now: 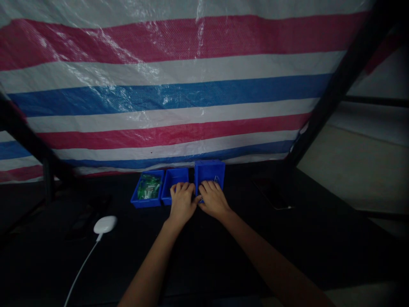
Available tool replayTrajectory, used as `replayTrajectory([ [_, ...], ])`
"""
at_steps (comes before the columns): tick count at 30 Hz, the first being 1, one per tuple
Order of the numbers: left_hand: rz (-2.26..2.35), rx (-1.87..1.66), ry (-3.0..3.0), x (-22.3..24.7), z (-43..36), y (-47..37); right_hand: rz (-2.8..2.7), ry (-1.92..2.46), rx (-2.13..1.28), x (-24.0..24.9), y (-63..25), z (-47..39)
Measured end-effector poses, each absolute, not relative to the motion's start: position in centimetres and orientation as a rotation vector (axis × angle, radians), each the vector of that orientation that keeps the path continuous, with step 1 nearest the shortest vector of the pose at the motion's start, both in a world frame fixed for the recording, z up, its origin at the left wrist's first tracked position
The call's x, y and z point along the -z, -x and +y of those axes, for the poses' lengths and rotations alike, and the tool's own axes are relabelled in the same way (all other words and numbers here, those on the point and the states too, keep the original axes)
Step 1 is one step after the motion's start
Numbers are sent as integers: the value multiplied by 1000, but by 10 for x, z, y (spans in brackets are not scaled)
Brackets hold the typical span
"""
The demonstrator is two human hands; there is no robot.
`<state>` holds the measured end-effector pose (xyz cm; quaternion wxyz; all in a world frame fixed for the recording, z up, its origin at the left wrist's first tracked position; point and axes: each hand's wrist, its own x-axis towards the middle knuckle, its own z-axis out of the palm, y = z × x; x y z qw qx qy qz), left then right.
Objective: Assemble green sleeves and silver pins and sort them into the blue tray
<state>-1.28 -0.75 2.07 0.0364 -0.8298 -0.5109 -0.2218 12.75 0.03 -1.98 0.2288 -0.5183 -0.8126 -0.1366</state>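
Note:
My left hand (183, 199) is at the front right of the middle blue bin (176, 174), its fingers bent over the bin and its thumb pointing right. Close beside it, my right hand (213, 199) lies across the front of the right blue bin (209, 165), fingers curled down. The two thumbs nearly meet between the bins. Whatever the fingertips hold is hidden and too dark to make out. A few small pale pieces (217, 178) show inside the right bin. The left blue bin (146, 204) contains green and clear small packets (149, 186).
On the black table (204, 260), a white round device (105, 224) with a cable (78, 273) lies at left. A dark phone-like slab (273, 194) rests at right. Behind the bins hangs a striped plastic sheet (179, 98), between dark slanted posts (332, 91).

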Motion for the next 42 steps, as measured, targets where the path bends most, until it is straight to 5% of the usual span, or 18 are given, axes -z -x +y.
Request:
replayTrajectory([
  [42,-1449,795,2695,-19,-1,21,-2203,1329,418,27,-132,2],
])
